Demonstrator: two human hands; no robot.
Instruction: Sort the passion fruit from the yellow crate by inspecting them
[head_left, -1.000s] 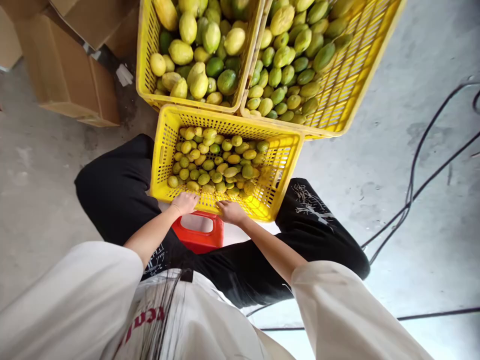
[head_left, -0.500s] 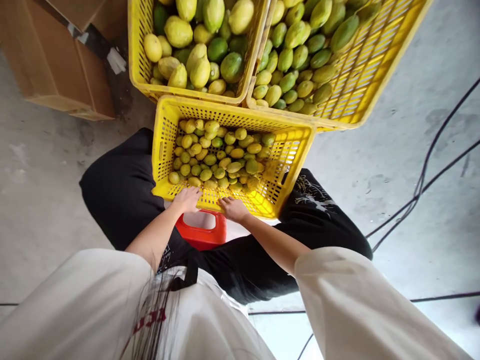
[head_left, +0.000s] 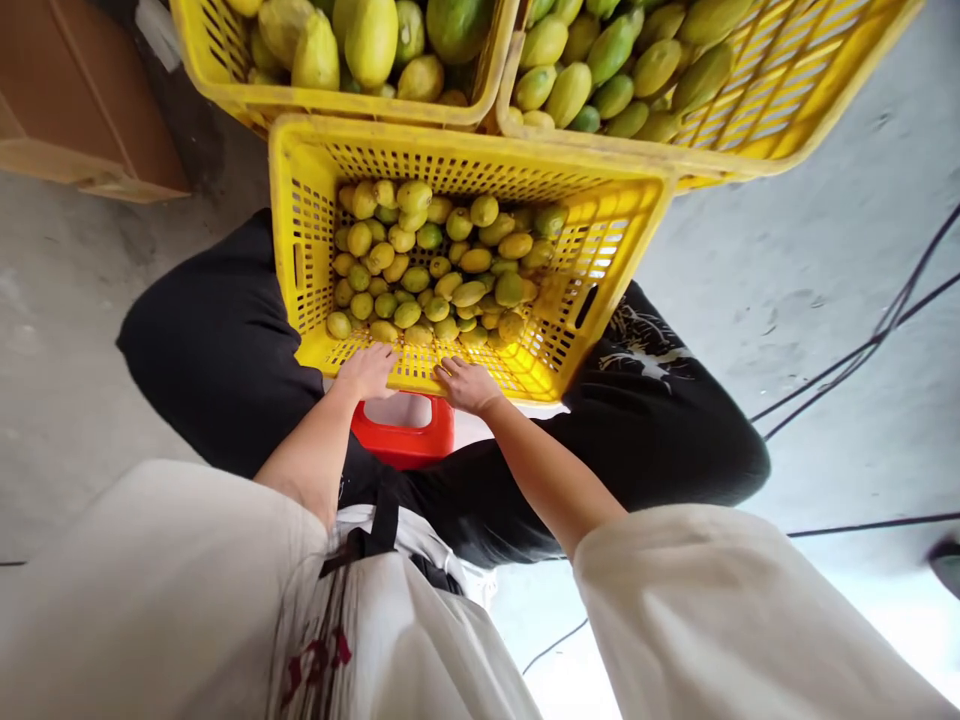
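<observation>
A yellow perforated plastic crate (head_left: 611,240) sits between my knees, with many small yellow-green lemon-like fruits (head_left: 448,285) spread over its bottom. My left hand (head_left: 367,372) hooks its fingers over the crate's near rim, left of the middle. A short way to the right, my right hand (head_left: 466,385) grips the same rim, fingers over the edge and partly inside. Neither hand touches the fruit. Below the rim, between my legs, shows a red plastic piece (head_left: 409,450) with an oval opening, like a stool top.
Two more yellow crates, a left one (head_left: 360,108) and a right one (head_left: 757,120), adjoin the far rim, holding larger green and yellow fruit. A cardboard box (head_left: 82,110) stands at upper left. Black cables (head_left: 874,345) run across the concrete floor (head_left: 810,260) on the right.
The crates appear larger and higher in view, as my viewpoint has shifted closer. Both hands stay on the near rim, and the fruit lies much as before.
</observation>
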